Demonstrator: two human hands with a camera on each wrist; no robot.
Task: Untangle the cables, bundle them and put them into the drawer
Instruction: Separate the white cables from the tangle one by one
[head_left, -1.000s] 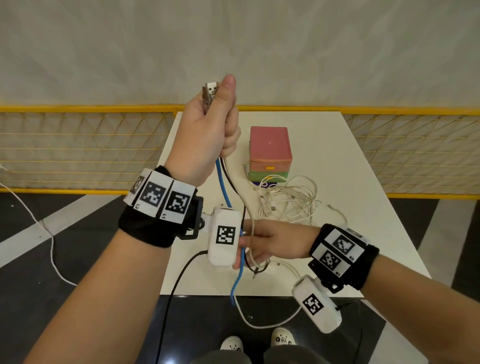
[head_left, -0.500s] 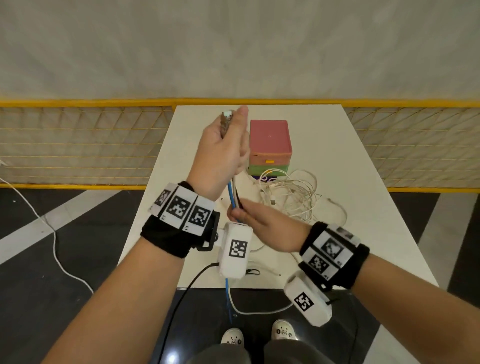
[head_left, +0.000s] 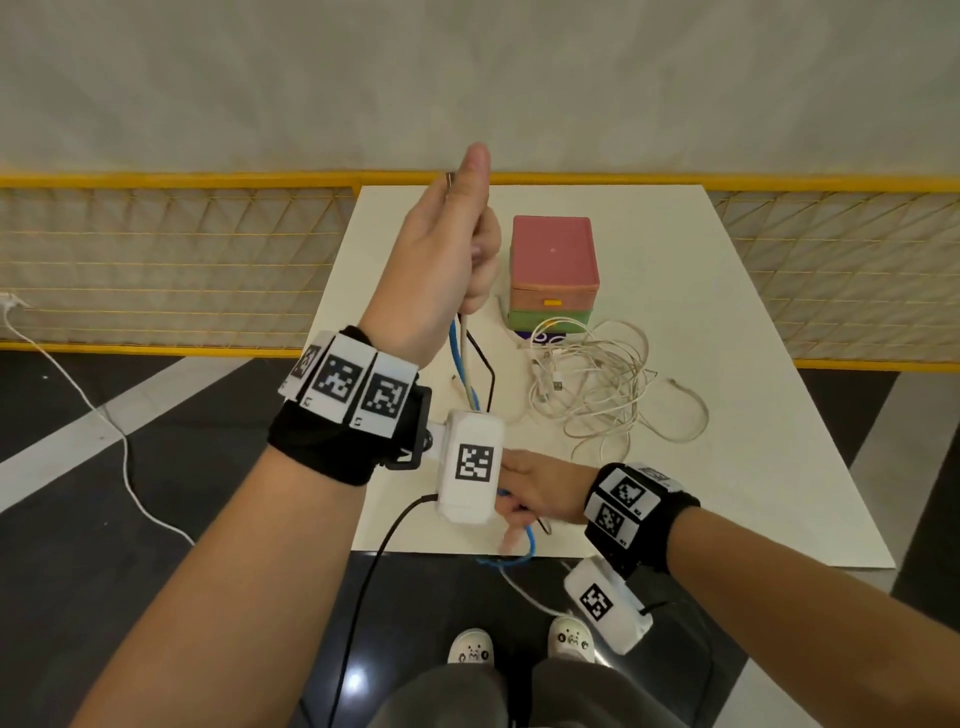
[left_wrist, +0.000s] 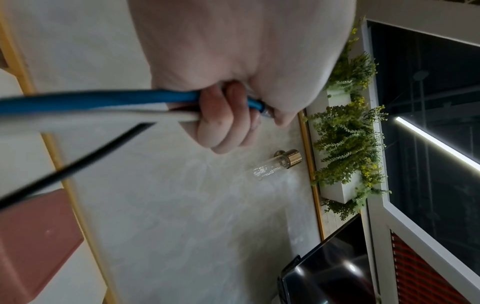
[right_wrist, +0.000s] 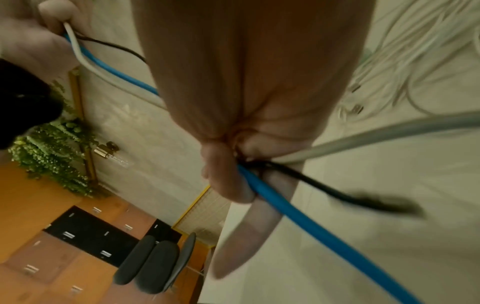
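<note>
Above the near left part of the white surface (head_left: 727, 322), three cables run taut between the two hands: a blue cable (head_left: 459, 358), a white cable (head_left: 469, 358) and a thin black cable (head_left: 485, 364). The left hand (head_left: 441, 260) is raised, thumb pointing up, with its fingers (left_wrist: 221, 123) curled round the upper ends of all three cables; the left wrist view shows the blue cable's plug end just past the fingers. The right hand (head_left: 540, 491) is lower, at the near edge of the surface, and partly hidden behind the left wrist camera (head_left: 470, 465). Its fingers (right_wrist: 228, 181) are closed round the same three cables, as the right wrist view shows, with the blue, black and white strands leaving the grip in separate directions. Below this hand the blue cable loops past the edge of the surface. On the surface, to the right of the held cables, lies a loose tangle of white cables (head_left: 597, 384), with one USB plug (head_left: 557, 386) visible. The tangle touches the front of a small stacked drawer unit (head_left: 553, 270), which has a pink top drawer with an orange handle and a green drawer beneath. A yellow mesh fence (head_left: 156, 270) stands behind the surface.
</note>
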